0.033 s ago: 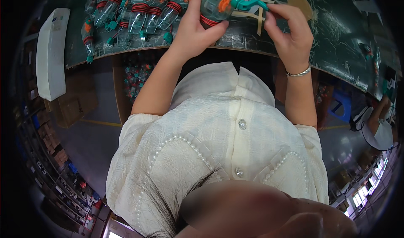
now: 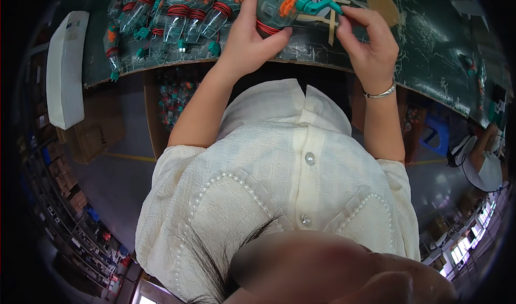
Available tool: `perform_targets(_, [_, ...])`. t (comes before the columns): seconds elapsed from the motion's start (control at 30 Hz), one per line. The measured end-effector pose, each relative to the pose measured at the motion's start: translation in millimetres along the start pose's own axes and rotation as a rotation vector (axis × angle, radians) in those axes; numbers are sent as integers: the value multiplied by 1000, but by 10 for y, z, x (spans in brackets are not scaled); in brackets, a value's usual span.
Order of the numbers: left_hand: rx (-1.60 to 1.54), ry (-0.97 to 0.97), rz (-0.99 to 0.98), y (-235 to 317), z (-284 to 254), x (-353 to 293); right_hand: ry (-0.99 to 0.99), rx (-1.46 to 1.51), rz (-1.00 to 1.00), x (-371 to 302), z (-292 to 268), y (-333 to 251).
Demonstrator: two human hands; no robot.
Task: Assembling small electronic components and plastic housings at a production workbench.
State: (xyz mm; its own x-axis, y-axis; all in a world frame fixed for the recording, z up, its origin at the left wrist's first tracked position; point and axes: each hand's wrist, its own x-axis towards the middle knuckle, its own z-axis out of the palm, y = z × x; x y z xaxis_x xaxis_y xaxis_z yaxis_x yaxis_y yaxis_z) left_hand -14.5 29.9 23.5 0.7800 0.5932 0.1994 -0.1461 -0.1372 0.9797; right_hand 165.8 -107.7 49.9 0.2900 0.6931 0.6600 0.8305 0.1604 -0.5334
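My left hand (image 2: 250,43) is wrapped round a hand-crank generator (image 2: 275,7) with a clear plastic body, orange parts inside and a coil of red wire under my thumb. Its green crank (image 2: 321,4) points right. The end of the crank is pinched between thumb and forefinger of my right hand (image 2: 371,40), which wears a silver bangle. To the left on the dark green table lie several similar generators (image 2: 177,24), clear with orange parts, green pieces and red wire coils. The far end of the held generator is cut off by the upper picture edge.
A scratched green table (image 2: 430,51) spans the top. Behind the crank lie a round printed disc and tan strips (image 2: 332,27); right of them is a yellowish patch (image 2: 384,8). A white tray (image 2: 67,70) stands left. Under the table sits a box of similar pieces (image 2: 174,105). Another person (image 2: 484,169) sits far right.
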Motion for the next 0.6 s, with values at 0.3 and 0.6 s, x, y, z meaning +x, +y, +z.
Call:
perform_targets(0.3, [133,-8,-2,-85,-10,33,-230,205,332,-132,18,-239])
perform_targets(0.6, [283,58,204,-265,-10,-33,-5,440,357,161,-52,-20])
